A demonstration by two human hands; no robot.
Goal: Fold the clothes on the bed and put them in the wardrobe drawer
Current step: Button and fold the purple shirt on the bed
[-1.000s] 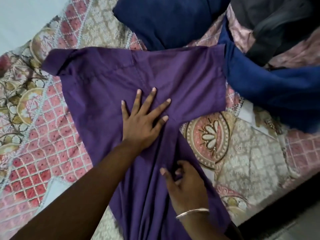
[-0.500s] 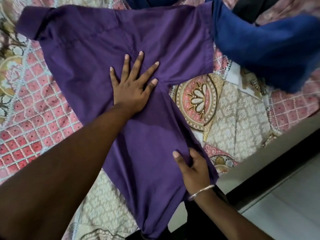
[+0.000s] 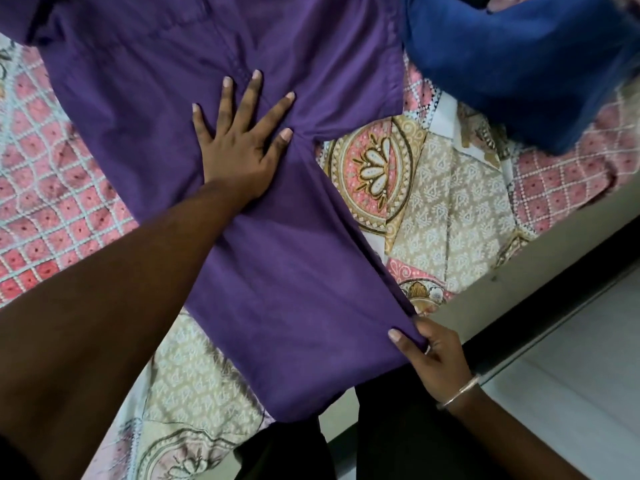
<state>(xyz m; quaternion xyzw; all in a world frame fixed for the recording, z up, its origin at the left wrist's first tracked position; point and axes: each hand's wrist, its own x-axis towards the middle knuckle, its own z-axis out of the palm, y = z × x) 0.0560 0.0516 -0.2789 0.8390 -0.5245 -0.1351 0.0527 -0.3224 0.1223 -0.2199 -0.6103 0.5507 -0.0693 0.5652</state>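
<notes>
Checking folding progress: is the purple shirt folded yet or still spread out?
Spread out: the purple shirt lies flat on the bedspread, left hand pressing its middle, right hand pinching its hem.

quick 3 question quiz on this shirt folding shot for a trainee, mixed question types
1. True or false: the left hand lies flat with spread fingers on the purple shirt.
2. Which hand pinches the shirt's lower corner: A left, B right, C neither?
3. Fill in: the garment at the top right, beside the shirt's sleeve, is coloured ____.

Key: 1 true. 2 B, the right hand. 3 blue, the blue garment on the patterned bedsheet.
</notes>
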